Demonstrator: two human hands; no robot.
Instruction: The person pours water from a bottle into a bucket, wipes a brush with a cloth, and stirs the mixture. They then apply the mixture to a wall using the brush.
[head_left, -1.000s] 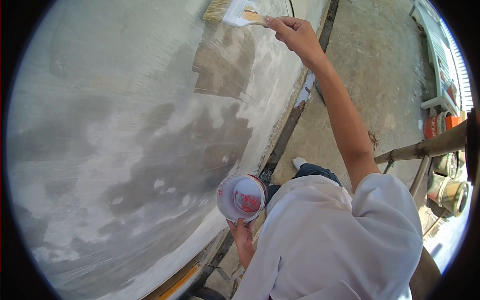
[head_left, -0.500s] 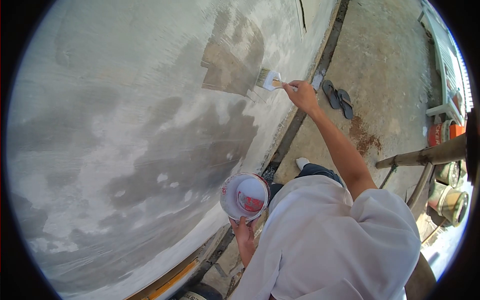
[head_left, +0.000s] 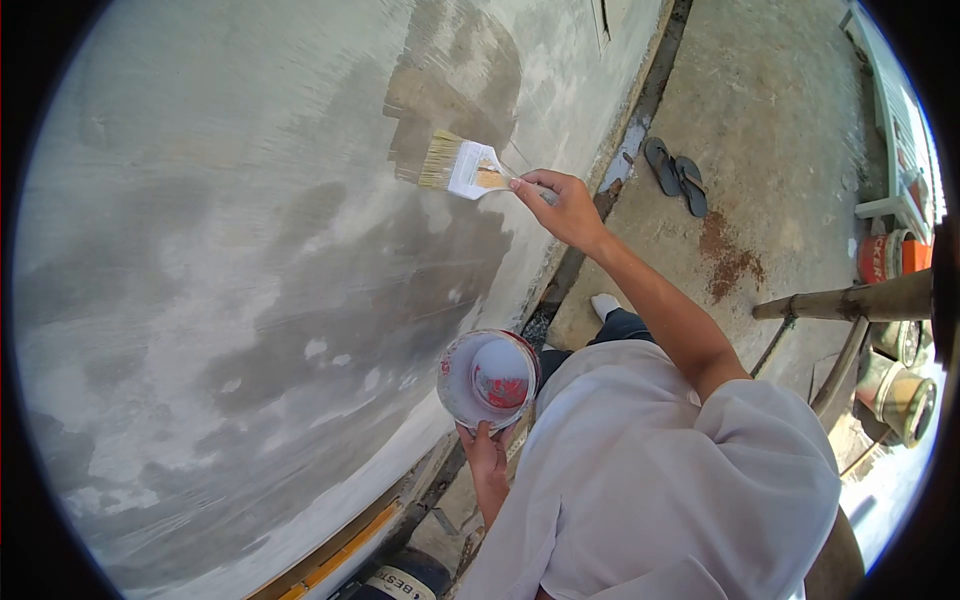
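Note:
My right hand [head_left: 560,207] is closed round the handle of a wide paintbrush [head_left: 468,166] with pale bristles and a white-smeared ferrule. The bristles overlap the lower edge of a brownish-grey damp patch on the wall [head_left: 250,170]. Lower down, my left hand [head_left: 486,462] grips the near rim of a white bucket [head_left: 454,388], thumb on the edge. Whitish liquid [head_left: 500,358] and red smears show inside it. Dark, uneven wet areas and paler patches cover the wall below the brush.
Dark flip-flops [head_left: 676,176] lie on the concrete floor [head_left: 770,120], close to reddish-brown debris [head_left: 728,258]. A narrow gutter [head_left: 560,280] runs along the wall's foot. At right are a wooden pole [head_left: 850,302], a red bucket [head_left: 875,258] and stained pails [head_left: 900,400]. A dark container [head_left: 410,575] stands at the bottom.
My right hand has carried the paintbrush left across the wall, toward the lower part of the damp patch. My left hand and the bucket stay nearly in place.

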